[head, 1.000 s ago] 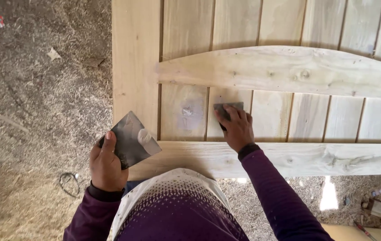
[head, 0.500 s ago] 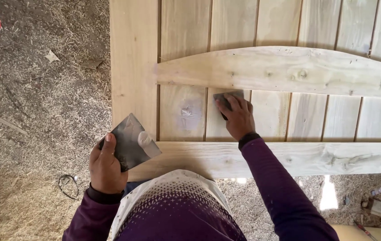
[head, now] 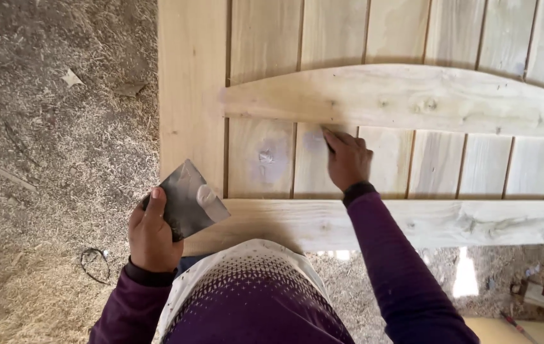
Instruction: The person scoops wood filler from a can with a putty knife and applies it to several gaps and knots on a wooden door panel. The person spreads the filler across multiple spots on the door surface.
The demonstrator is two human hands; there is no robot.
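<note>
Both hands show from the head camera, looking down. Left hand (head: 152, 232) grips a flat dark grey metal plate (head: 189, 200) bearing a pale dab of filler (head: 207, 195), held just beside the left edge of a pale wooden slatted gate panel (head: 190, 95). Right hand (head: 347, 159) presses against a vertical slat just under the arched wooden crosspiece (head: 412, 99); what its curled fingers grasp is hidden. A light filler patch (head: 265, 156) marks the neighbouring slat. Sawdust-covered ground (head: 49, 140) lies left.
</note>
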